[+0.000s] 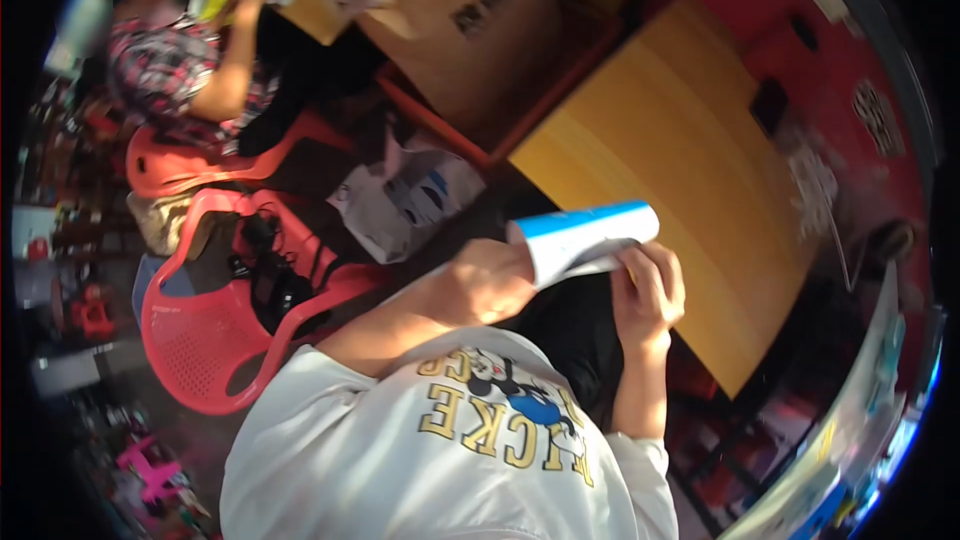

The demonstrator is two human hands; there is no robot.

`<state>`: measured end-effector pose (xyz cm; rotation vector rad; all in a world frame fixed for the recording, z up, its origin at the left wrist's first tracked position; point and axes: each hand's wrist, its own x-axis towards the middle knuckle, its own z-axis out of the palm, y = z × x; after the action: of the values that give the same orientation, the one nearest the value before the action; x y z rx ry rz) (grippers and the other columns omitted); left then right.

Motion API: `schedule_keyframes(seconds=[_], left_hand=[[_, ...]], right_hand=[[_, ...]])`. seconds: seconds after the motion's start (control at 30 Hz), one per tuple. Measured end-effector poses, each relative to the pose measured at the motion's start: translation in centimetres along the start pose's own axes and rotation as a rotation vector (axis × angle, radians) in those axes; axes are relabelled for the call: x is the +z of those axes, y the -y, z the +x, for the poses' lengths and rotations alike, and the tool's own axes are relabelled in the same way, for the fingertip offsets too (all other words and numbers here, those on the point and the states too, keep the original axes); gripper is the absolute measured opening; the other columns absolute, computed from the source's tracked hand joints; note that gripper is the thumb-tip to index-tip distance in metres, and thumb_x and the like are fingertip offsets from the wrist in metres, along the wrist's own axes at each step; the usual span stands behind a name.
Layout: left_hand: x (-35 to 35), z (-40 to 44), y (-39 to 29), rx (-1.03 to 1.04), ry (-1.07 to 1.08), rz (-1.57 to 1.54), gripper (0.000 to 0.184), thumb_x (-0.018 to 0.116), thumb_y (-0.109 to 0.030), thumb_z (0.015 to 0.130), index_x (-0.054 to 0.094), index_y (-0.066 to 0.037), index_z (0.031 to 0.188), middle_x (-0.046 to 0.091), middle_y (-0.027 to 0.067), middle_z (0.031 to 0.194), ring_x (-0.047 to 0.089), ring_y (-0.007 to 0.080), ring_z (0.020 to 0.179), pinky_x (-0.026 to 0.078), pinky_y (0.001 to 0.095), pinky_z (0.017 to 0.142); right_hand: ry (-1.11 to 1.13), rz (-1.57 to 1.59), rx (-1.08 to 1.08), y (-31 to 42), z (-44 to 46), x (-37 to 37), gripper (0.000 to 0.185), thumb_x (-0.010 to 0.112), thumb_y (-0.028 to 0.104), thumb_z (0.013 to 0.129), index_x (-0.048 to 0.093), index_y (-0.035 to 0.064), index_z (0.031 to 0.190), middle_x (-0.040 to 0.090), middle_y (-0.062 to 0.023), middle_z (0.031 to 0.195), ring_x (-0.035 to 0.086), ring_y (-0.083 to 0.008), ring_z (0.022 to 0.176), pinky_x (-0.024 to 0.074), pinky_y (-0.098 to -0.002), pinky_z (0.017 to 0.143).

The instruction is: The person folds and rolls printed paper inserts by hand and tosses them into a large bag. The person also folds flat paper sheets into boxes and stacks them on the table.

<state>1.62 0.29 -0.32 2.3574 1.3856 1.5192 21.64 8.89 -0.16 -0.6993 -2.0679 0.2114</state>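
A curved white sheet with a blue band (585, 230) spans the space between my two hands, over the near edge of the wooden table (690, 170). My left hand (490, 281) is closed at the sheet's left end, its fingers partly hidden. At the right end, my right hand (648, 290) has its fingers bent around the sheet's lower edge. The sheet looks bent or rolled, and its print is too blurred to read.
A red chair (205, 340) with dark cables stands at the left, near a white bag (405, 202) on the floor. A large brown paper bag (470, 30) sits in a red crate. Another person (170, 70) sits at the upper left. A dark phone-like object (768, 106) lies beyond the table.
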Motion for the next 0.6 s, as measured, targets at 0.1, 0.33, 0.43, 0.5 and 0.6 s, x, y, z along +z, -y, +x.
schedule_keyframes(seconds=[0.1,0.33,0.43,0.5,0.6], left_hand=[[-0.2,0.6,0.0,0.027,0.001,0.016,0.018,0.064,0.005,0.069,0.054,-0.001,0.083,0.055,0.0099,0.068,0.058,0.0239,0.053,0.046,0.0319,0.044],[-0.8,-0.6,0.5,-0.053,-0.004,-0.052,0.015,0.063,0.005,0.072,0.054,0.000,0.083,0.056,0.0107,0.072,0.059,0.0237,0.053,0.047,0.0316,0.043],[-1.0,-1.0,0.9,-0.058,-0.034,-0.029,0.015,0.063,0.005,0.073,0.054,0.001,0.084,0.056,0.0105,0.072,0.059,0.0237,0.054,0.047,0.0318,0.044],[-1.1,-1.2,1.2,-0.025,-0.058,-0.006,0.015,0.063,0.004,0.073,0.054,0.001,0.085,0.056,0.0101,0.071,0.059,0.0235,0.054,0.048,0.0318,0.045],[-1.9,-1.6,2.0,0.029,-0.006,0.095,0.015,0.063,0.001,0.073,0.054,0.000,0.084,0.054,0.0081,0.068,0.058,0.0224,0.054,0.046,0.0321,0.044]], right_hand=[[-0.011,-0.046,-0.026,0.2,-0.2,0.3,0.022,0.069,-0.005,0.064,0.064,0.0046,0.084,0.061,-0.0089,0.079,0.059,-0.0240,0.066,0.0448,-0.0330,0.058],[0.084,-0.059,-0.062,0.6,0.0,1.3,0.022,0.070,-0.006,0.062,0.060,0.0060,0.078,0.062,-0.0068,0.081,0.058,-0.0223,0.067,0.0447,-0.0322,0.059],[0.111,-0.028,-0.037,0.6,0.4,2.3,0.027,0.069,-0.009,0.058,0.056,0.0065,0.077,0.060,-0.0068,0.079,0.058,-0.0238,0.069,0.0463,-0.0334,0.061],[0.138,-0.015,-0.006,0.5,0.3,2.4,0.028,0.068,-0.010,0.058,0.055,0.0068,0.076,0.060,-0.0075,0.080,0.058,-0.0254,0.069,0.0466,-0.0343,0.061],[0.222,-0.054,0.026,1.2,1.3,2.5,0.029,0.067,-0.010,0.058,0.053,0.0061,0.079,0.059,-0.0090,0.082,0.058,-0.0281,0.071,0.0472,-0.0358,0.063]])
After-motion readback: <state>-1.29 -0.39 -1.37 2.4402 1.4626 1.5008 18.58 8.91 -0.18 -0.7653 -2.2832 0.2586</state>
